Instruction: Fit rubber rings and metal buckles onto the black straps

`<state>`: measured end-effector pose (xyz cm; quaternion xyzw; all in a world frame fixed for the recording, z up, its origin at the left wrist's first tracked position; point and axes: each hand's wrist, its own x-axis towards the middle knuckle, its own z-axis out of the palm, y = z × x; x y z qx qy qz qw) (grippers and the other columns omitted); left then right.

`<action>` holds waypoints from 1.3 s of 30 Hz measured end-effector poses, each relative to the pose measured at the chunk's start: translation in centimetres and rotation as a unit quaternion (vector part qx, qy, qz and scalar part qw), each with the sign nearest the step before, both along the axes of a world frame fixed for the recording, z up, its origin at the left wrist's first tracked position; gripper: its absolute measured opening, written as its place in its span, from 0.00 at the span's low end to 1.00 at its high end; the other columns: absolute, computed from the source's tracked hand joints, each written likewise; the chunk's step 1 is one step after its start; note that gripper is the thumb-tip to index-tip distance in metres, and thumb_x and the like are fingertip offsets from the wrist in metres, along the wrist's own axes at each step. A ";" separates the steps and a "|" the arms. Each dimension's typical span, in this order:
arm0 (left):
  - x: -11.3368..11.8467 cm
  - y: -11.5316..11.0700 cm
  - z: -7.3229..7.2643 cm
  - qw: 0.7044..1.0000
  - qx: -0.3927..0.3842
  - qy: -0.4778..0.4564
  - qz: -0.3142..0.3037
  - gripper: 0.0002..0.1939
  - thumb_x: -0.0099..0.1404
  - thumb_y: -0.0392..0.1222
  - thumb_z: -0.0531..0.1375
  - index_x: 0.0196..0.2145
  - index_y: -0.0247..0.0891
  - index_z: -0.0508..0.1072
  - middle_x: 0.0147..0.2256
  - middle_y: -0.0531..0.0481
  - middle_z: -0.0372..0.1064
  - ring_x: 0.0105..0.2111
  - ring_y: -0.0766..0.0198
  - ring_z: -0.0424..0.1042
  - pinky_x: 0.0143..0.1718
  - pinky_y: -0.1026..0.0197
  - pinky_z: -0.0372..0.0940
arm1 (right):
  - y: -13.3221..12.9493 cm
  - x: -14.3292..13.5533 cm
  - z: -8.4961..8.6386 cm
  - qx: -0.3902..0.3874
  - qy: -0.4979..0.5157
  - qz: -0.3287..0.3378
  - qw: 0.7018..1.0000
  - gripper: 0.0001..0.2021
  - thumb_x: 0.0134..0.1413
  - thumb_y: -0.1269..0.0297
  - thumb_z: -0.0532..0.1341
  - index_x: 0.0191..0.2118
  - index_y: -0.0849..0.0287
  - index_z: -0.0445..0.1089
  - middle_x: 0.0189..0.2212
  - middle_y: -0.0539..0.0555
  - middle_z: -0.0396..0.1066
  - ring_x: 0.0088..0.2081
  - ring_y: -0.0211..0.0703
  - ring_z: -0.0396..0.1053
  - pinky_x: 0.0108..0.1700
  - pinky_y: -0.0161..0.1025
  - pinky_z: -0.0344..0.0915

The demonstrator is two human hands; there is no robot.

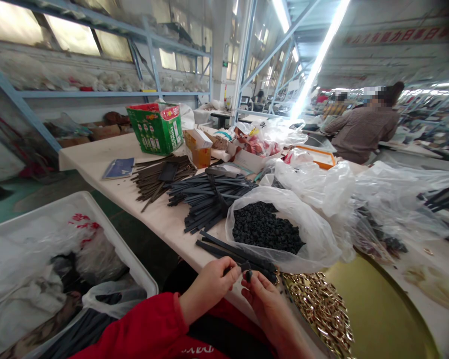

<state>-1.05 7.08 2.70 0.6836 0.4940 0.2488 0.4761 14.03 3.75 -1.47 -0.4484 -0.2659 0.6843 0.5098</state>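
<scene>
Near the table's front edge, my left hand [213, 283] pinches the end of a dark strip [244, 266]. Close beside it, my right hand [264, 299] has its fingertips closed round a small black piece [248, 275] at the strip's end. Just beyond the hands lie several long dark strips [220, 248]. A clear plastic bag [314, 239] behind them is open and full of small black loops [265, 227]. Gold metal pieces [322, 309] are heaped on a round gold tray [381, 304] to the right of my right hand.
Bundles of dark strips [205, 192] lie behind the bag's left side, near a blue booklet [118, 168], a green box [155, 128] and a small carton [198, 148]. A white bin [144, 271] with bags stands at left. Plastic bags [322, 184] cover the right. A person [366, 127] sits farther back.
</scene>
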 end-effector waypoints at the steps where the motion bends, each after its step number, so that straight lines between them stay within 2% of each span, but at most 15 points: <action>1: 0.0 -0.1 0.1 1.000 0.010 0.004 0.002 0.13 0.63 0.46 0.50 0.30 0.35 0.69 0.24 0.55 0.66 0.25 0.67 0.63 0.27 0.68 0.56 | 0.0 0.0 -0.1 -0.009 0.010 -0.011 1.000 0.13 0.40 0.53 0.67 0.29 0.56 0.71 0.31 0.51 0.70 0.33 0.42 0.68 0.36 0.37 0.65; 6: -0.1 -1.0 0.1 0.998 0.036 0.056 0.003 0.11 0.61 0.41 0.51 0.28 0.36 0.71 0.24 0.55 0.66 0.26 0.67 0.63 0.27 0.68 0.54 | 0.1 0.1 -0.5 0.005 0.007 -0.018 1.000 0.13 0.41 0.54 0.66 0.28 0.57 0.70 0.29 0.50 0.70 0.31 0.40 0.66 0.35 0.36 0.64; 10: -0.2 -1.2 0.3 0.994 0.040 0.094 -0.032 0.11 0.59 0.38 0.50 0.25 0.36 0.70 0.21 0.56 0.63 0.23 0.68 0.60 0.23 0.68 0.50 | -0.1 0.6 -0.6 0.073 -0.126 0.001 0.989 0.14 0.42 0.53 0.65 0.23 0.59 0.68 0.21 0.47 0.65 0.26 0.38 0.62 0.32 0.34 0.60; 12: -0.1 -1.1 0.5 0.995 0.037 0.084 -0.046 0.11 0.59 0.38 0.50 0.25 0.36 0.71 0.21 0.56 0.62 0.23 0.68 0.60 0.23 0.68 0.49 | -0.1 0.8 -0.5 0.082 -0.141 -0.006 0.987 0.13 0.40 0.54 0.66 0.25 0.58 0.68 0.20 0.46 0.64 0.25 0.37 0.61 0.31 0.34 0.60; 14: 0.2 -1.2 0.5 0.996 0.033 0.064 -0.047 0.12 0.60 0.38 0.50 0.26 0.37 0.71 0.22 0.56 0.63 0.24 0.68 0.61 0.24 0.68 0.51 | 0.0 0.9 -0.3 0.073 -0.113 -0.008 0.991 0.14 0.40 0.54 0.67 0.32 0.56 0.69 0.21 0.45 0.64 0.25 0.37 0.62 0.31 0.34 0.60; 16: 0.5 -1.3 0.4 0.998 0.027 0.049 -0.038 0.12 0.60 0.39 0.50 0.27 0.37 0.71 0.23 0.56 0.64 0.25 0.68 0.62 0.26 0.68 0.52 | 0.1 0.8 0.1 0.067 -0.107 0.008 0.992 0.15 0.40 0.55 0.67 0.35 0.56 0.70 0.23 0.46 0.65 0.26 0.37 0.62 0.32 0.35 0.61; 19: 0.8 -1.5 0.2 0.999 0.017 0.041 -0.025 0.11 0.60 0.39 0.50 0.26 0.36 0.70 0.23 0.55 0.64 0.26 0.67 0.63 0.27 0.68 0.53 | 0.2 0.8 0.2 0.081 -0.145 0.030 0.986 0.12 0.40 0.56 0.66 0.30 0.57 0.70 0.23 0.46 0.66 0.26 0.37 0.62 0.32 0.35 0.60; 22: 0.6 -1.5 0.4 0.999 0.001 0.010 -0.052 0.09 0.61 0.37 0.50 0.32 0.36 0.70 0.28 0.54 0.68 0.30 0.66 0.65 0.31 0.67 0.57 | 0.3 1.0 -0.1 0.080 -0.167 0.008 0.983 0.13 0.39 0.55 0.66 0.29 0.58 0.70 0.21 0.46 0.65 0.25 0.37 0.61 0.30 0.34 0.59; 25: 0.3 -1.5 0.7 0.997 -0.017 -0.025 -0.067 0.13 0.58 0.32 0.49 0.41 0.36 0.66 0.33 0.52 0.69 0.33 0.66 0.67 0.36 0.66 0.59 | 0.4 0.9 -0.5 0.053 -0.140 -0.014 0.989 0.14 0.41 0.54 0.66 0.31 0.58 0.70 0.21 0.46 0.66 0.25 0.37 0.62 0.31 0.35 0.59; 27: 0.2 -1.4 0.5 0.998 -0.023 -0.043 -0.051 0.15 0.57 0.30 0.49 0.43 0.35 0.64 0.32 0.52 0.69 0.33 0.66 0.68 0.36 0.65 0.60 | 0.3 0.5 -0.5 0.044 -0.111 -0.004 0.993 0.14 0.41 0.54 0.66 0.31 0.59 0.70 0.21 0.47 0.67 0.25 0.37 0.63 0.32 0.35 0.60; 31: 0.4 -1.4 -1.0 0.995 -0.029 -0.090 -0.010 0.11 0.59 0.32 0.49 0.40 0.35 0.62 0.31 0.51 0.70 0.32 0.65 0.69 0.35 0.65 0.61 | -0.1 -0.4 0.2 0.057 -0.118 -0.006 0.991 0.16 0.37 0.51 0.68 0.28 0.59 0.72 0.20 0.47 0.68 0.24 0.37 0.63 0.29 0.35 0.61; 34: 0.1 -1.3 -1.7 0.997 -0.040 -0.062 0.023 0.08 0.60 0.36 0.52 0.39 0.35 0.62 0.27 0.53 0.68 0.27 0.66 0.67 0.28 0.66 0.60 | -0.8 -0.3 0.8 0.052 -0.092 -0.010 0.994 0.22 0.46 0.44 0.59 0.35 0.59 0.74 0.27 0.53 0.73 0.29 0.42 0.67 0.35 0.39 0.64; 36: -0.2 -1.4 -1.6 0.998 -0.047 -0.039 0.036 0.08 0.59 0.39 0.54 0.37 0.36 0.62 0.26 0.55 0.66 0.25 0.67 0.65 0.25 0.66 0.57 | -1.2 -0.1 1.0 0.028 -0.034 -0.005 0.999 0.21 0.49 0.45 0.58 0.35 0.59 0.74 0.30 0.54 0.74 0.31 0.41 0.68 0.38 0.38 0.64; 39: -0.6 -1.6 -0.9 0.998 -0.039 -0.033 0.038 0.08 0.57 0.41 0.57 0.33 0.35 0.63 0.27 0.54 0.66 0.27 0.67 0.65 0.27 0.67 0.57 | -1.5 -0.2 1.0 -0.006 0.042 0.024 0.999 0.13 0.42 0.54 0.67 0.33 0.56 0.73 0.26 0.48 0.72 0.27 0.36 0.66 0.34 0.33 0.63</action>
